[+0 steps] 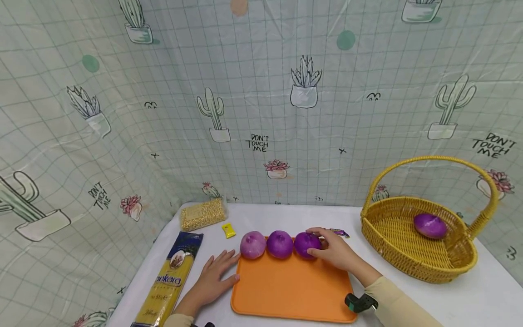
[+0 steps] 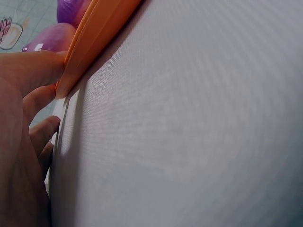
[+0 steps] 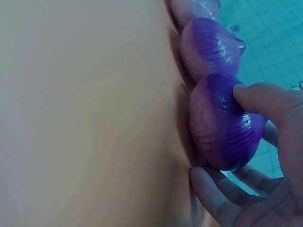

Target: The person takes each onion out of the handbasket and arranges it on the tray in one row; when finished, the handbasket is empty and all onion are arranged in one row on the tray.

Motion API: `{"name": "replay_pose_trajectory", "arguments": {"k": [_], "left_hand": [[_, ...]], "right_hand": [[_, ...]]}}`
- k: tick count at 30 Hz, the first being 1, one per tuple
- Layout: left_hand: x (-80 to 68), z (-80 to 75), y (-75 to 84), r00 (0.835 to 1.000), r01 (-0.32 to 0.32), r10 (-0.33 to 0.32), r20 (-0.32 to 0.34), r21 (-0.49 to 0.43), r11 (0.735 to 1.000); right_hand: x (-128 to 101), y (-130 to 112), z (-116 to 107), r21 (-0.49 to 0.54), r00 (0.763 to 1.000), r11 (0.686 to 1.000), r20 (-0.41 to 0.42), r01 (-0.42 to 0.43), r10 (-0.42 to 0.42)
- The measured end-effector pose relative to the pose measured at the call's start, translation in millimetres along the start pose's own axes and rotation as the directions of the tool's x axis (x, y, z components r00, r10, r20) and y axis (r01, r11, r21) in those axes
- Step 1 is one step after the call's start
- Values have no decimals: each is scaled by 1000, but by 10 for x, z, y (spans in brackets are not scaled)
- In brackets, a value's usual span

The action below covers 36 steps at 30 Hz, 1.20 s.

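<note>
The right hand (image 1: 337,252) curls round the right onion (image 1: 306,244), thumb on top and fingers under its far side, so the grip is clamped on it. That onion sits at the tray's (image 1: 290,290) far edge, last in a row of three touching ones, with the middle onion (image 1: 279,244) and the left onion (image 1: 253,244) beside it. The left hand (image 1: 214,277) lies flat, fingers straight, against the tray's left edge, probably to steady it. Right of the tray, well apart, stands the basket (image 1: 416,259), holding a fourth onion (image 1: 430,225); bare table lies between. Left of the tray lies a pasta pack (image 1: 171,277)
</note>
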<state>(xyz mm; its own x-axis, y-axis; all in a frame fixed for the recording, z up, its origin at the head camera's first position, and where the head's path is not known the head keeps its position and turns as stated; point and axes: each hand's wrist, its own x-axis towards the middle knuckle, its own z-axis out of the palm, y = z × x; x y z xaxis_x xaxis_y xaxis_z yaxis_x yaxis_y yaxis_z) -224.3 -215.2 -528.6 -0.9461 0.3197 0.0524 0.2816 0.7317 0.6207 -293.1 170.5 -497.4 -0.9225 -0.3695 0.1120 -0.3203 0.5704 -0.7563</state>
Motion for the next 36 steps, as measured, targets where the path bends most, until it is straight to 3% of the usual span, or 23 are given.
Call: {"name": "replay_pose_trajectory", "arguments": {"k": [22,36], "left_hand": [[11,10,-6,1000,-7,7,-7,-3,1000],[10,2,5,1000,3,-3,-1,-1,1000]], "right_hand": [[-46,16,-19,-40,1000,999,1,31,-31],[-104,-16,-49,32,1000,999,22,5,-6]]}}
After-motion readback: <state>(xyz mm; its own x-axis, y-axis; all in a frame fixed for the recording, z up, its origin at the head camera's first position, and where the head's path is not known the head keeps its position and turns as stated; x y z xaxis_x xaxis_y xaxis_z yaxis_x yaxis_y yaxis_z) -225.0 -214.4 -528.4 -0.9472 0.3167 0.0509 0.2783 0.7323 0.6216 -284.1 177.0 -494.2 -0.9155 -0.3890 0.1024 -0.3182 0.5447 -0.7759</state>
